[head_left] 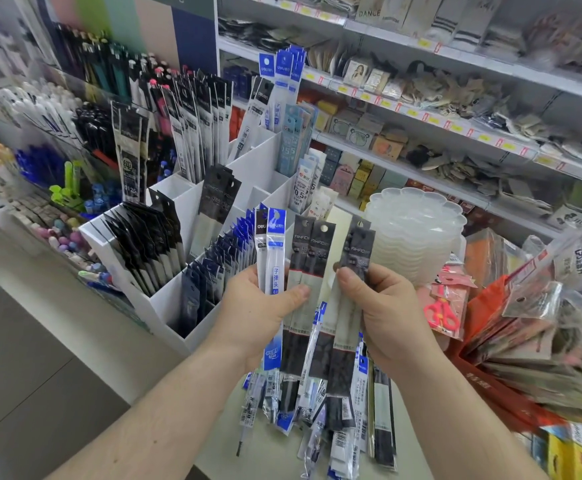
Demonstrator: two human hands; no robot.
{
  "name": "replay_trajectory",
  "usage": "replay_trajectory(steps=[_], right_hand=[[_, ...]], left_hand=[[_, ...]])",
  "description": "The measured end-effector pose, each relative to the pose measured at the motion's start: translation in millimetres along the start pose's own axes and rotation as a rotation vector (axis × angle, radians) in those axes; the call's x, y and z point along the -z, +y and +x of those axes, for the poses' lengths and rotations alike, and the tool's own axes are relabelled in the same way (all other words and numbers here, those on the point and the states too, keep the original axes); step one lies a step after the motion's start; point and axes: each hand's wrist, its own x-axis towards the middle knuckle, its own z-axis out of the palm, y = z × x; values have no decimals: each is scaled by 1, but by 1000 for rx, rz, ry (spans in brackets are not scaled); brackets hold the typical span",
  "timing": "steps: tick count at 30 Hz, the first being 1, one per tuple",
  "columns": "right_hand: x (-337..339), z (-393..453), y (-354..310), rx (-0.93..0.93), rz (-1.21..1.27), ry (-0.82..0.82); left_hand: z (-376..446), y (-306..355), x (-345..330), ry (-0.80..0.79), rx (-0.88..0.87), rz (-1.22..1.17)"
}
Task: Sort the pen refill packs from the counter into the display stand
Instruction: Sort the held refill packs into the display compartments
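My left hand (258, 313) grips a fan of refill packs: two blue-topped packs (274, 251) and two black-topped packs (308, 258), with the thumb pressed across them. My right hand (383, 313) pinches another black-topped pack (357, 258) just to the right. Both hands are held above a loose pile of refill packs (320, 417) lying on the counter (269, 448). The white display stand (165, 299) is to the left and ahead, its compartments holding black and blue packs.
A stack of clear scalloped plastic trays (417, 230) stands behind my right hand. Bagged goods and pink scissors (442, 313) crowd the right side. Pens fill racks at the far left, and shelves of small goods run along the back right.
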Motion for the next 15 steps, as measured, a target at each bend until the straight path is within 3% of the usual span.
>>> replay_trajectory(steps=[15], right_hand=[[-26, 0, 17, 5, -105, 218]], left_hand=[[-7, -7, -21, -76, 42, -121]])
